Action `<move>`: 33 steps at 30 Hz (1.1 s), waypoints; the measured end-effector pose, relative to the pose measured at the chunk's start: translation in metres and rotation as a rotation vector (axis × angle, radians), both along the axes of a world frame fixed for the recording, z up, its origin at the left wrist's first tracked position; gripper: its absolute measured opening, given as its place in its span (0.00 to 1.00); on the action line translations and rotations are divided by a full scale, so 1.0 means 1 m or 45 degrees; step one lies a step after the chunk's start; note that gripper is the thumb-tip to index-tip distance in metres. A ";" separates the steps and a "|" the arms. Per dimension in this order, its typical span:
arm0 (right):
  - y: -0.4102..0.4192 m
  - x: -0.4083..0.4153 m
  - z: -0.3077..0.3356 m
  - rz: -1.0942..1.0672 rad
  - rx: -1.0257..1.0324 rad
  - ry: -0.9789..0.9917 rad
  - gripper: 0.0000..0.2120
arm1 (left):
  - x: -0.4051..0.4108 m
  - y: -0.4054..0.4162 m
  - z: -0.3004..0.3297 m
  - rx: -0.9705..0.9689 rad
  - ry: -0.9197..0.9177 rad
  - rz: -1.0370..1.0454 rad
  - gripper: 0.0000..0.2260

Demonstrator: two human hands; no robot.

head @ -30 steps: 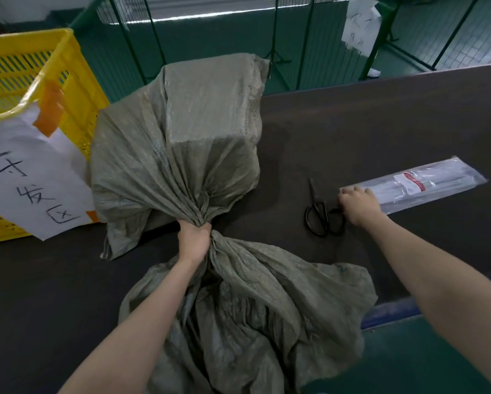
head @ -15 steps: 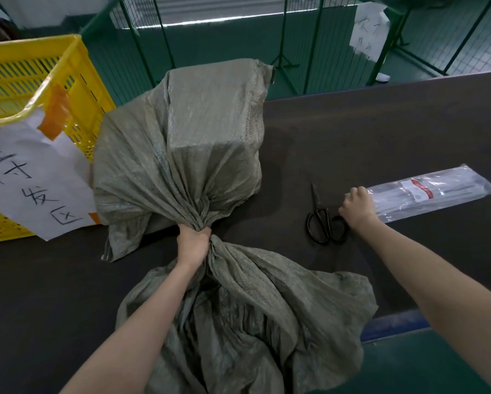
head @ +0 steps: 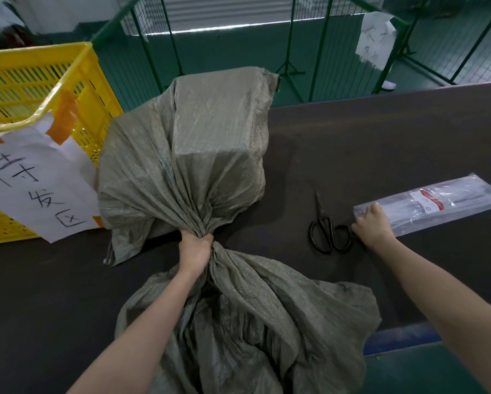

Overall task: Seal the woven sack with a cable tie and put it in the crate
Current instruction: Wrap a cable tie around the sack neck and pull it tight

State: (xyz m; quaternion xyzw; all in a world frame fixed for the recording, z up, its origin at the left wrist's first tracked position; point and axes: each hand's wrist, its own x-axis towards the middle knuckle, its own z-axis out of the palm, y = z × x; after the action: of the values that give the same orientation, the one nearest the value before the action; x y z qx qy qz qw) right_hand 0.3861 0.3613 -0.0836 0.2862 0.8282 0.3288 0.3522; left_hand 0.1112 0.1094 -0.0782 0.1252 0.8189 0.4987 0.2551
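A grey-green woven sack (head: 198,155) with a boxy load lies on the dark table. Its neck is bunched tight in my left hand (head: 195,250), and the loose mouth of the sack spreads toward me over the table edge. My right hand (head: 372,226) rests on the near end of a clear plastic packet of cable ties (head: 434,204) at the right, fingers curled at its opening; whether a tie is pinched is hidden. The yellow plastic crate (head: 39,92) stands at the far left, touching the sack.
Black scissors (head: 328,230) lie just left of my right hand. A handwritten paper sign (head: 36,189) is taped to the crate's near corner. Green wire fencing (head: 309,46) runs behind the dark table (head: 394,143), whose blue front edge shows at lower right.
My right hand has shifted slightly right from beside the scissors onto the end of the cable tie packet. My left hand keeps its grip on the sack neck.
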 end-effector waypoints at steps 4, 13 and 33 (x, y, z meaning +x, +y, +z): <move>-0.004 0.000 -0.002 0.032 -0.044 0.009 0.14 | 0.000 -0.001 -0.001 0.009 0.011 -0.010 0.27; 0.002 -0.004 0.010 0.087 0.012 0.035 0.15 | 0.001 -0.002 -0.002 -0.004 0.009 -0.014 0.28; -0.032 -0.074 0.058 0.228 0.115 0.978 0.06 | 0.006 -0.014 0.008 0.032 -0.027 -0.046 0.28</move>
State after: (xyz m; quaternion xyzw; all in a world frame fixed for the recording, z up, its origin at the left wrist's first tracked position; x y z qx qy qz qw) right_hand 0.3123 0.3293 -0.0252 0.3302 0.9060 0.2634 -0.0263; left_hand 0.1170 0.0954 -0.0703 0.1379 0.8075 0.5054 0.2711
